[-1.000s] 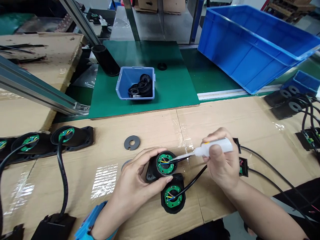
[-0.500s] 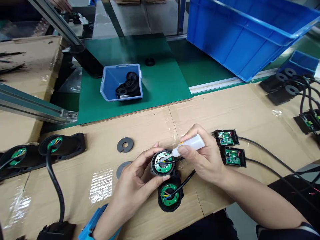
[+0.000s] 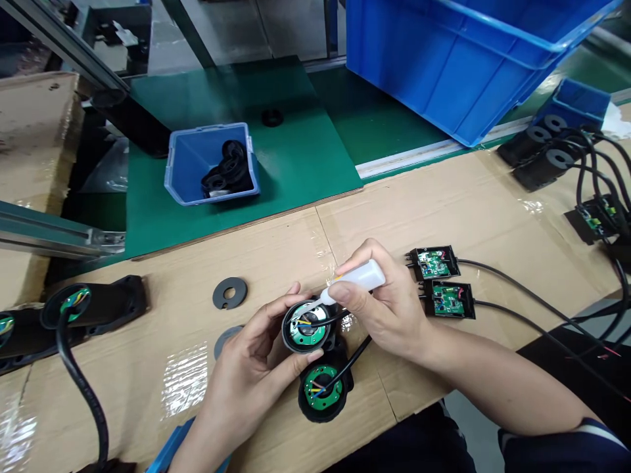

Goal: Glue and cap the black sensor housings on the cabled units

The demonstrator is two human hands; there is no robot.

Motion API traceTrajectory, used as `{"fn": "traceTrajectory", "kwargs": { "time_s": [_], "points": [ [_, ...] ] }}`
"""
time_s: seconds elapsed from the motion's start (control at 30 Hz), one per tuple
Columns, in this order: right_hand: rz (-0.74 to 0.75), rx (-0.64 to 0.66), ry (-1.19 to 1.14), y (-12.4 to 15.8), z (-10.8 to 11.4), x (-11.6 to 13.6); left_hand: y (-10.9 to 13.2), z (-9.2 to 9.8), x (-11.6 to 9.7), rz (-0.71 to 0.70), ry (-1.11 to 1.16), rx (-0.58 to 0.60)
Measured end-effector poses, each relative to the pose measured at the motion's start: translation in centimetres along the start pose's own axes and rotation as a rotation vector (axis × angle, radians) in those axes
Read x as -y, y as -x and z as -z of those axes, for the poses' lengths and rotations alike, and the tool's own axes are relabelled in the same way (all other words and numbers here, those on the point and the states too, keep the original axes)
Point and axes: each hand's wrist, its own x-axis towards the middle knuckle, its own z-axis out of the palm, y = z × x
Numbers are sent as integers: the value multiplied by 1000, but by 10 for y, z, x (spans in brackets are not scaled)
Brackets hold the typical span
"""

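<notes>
Cardboard taped with clear film covers your bench point(image 3: 444, 203), and behind it lies a green mat point(image 3: 305, 151). Your left hand point(image 3: 249, 374) is curled around the round black housing point(image 3: 306, 326), with thumb and fingers pressed on its rim; the green circuit board inside faces up to you. Your right hand point(image 3: 389, 309) pinches the small white squeeze bottle point(image 3: 357, 279) between thumb and fingers, and its thin nozzle points down to 8 o'clock, with the tip at the inner edge of the housing. If the tip touches the board, you cannot tell.

Just below, at 6 o'clock from the held housing, a second black housing point(image 3: 323, 393) lies on the cardboard, with a black cable going out to 1 o'clock. At 10 o'clock from your left hand lies a dark flat washer point(image 3: 229, 293). At 3 o'clock from the bottle, two small black boxes with green boards point(image 3: 441, 282) sit one above the other, each with a cable that goes to the right.

On the mat at 11 o'clock stands a small blue bin point(image 3: 187, 164) with black rings inside. At 1 o'clock stands a large blue crate point(image 3: 444, 66). At 9 o'clock, more black housings point(image 3: 89, 309) wait near the edge.
</notes>
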Motion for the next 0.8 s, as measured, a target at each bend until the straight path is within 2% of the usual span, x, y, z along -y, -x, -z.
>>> {"fn": "traceTrajectory", "kwargs": {
  "time_s": [0.23,0.33,0.43,0.5,0.63,0.67,0.73,0.8],
  "points": [
    [-27,-45,-40,-2,3,2,-4,-1,2,-16,-29,15],
    [-73,-152,-68,-8,9,-5,-9,-3,8,-36,-108,15],
    [-104,-285,-121,-15,16,-14,-14,1,4,-79,-298,38],
    [-120,-309,-134,-21,23,-17,-10,12,-7,-151,-446,-10],
    [-154,-209,-48,-43,36,-19,15,50,-30,-313,-693,-307],
    [-141,-177,-8,-53,38,-20,23,60,-32,-332,-754,-349],
    [-87,-120,78,-79,35,-27,36,76,-27,-344,-851,-338],
    [-52,-75,148,-110,25,-37,42,85,-14,-334,-890,-260]
  ]
}}
